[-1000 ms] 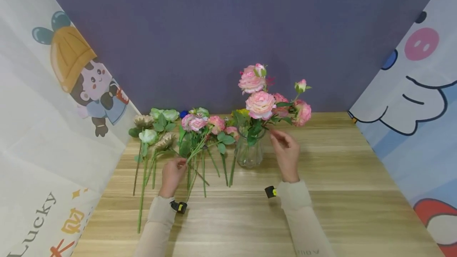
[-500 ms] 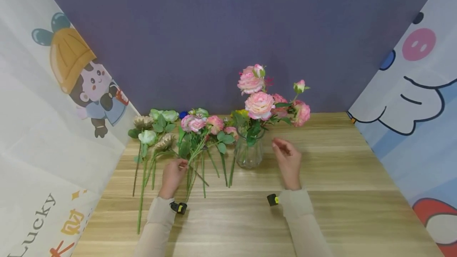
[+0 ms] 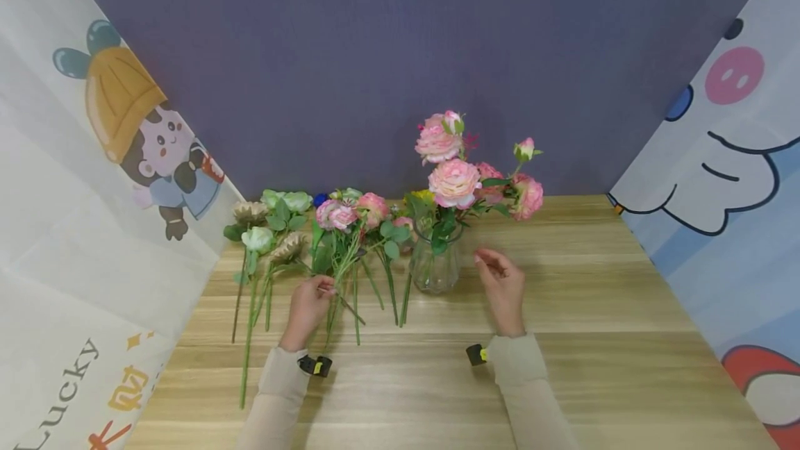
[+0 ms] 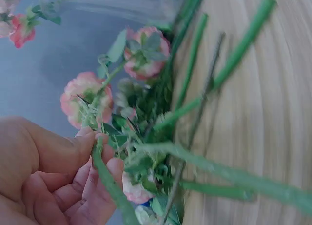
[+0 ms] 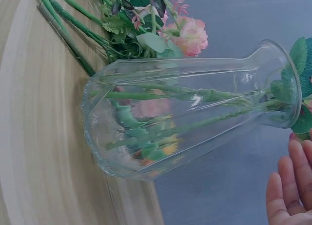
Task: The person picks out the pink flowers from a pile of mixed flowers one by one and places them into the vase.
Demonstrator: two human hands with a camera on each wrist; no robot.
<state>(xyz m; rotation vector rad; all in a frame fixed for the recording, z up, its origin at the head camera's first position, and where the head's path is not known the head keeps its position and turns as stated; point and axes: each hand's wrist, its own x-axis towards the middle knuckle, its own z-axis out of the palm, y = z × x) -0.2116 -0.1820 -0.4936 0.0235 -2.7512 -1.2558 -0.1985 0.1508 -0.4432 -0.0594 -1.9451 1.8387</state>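
In the left wrist view, the thumb and fingertips of my left hand pinch the green stem of an artificial flower. Pink blooms show above the fingers, among leaves and other stems. To the right, a ribbed clear glass vase stands upright on the table, holding large pink flowers and a bud on a side branch. Beside the vase, on its right, is my right hand, fingers loosely bent and nothing in them. Stems inside the vase show through the glass in the right wrist view.
Left of my left hand lie pale green flowers and brownish blooms, their stems pointing toward me. Several more stems lie between that hand and the vase. A dark panel rises behind the wooden table.
My right hand has drawn back toward me from the vase flowers. My left hand has shifted slightly right with the stem, and the pink blooms and leaves above it have moved a little.
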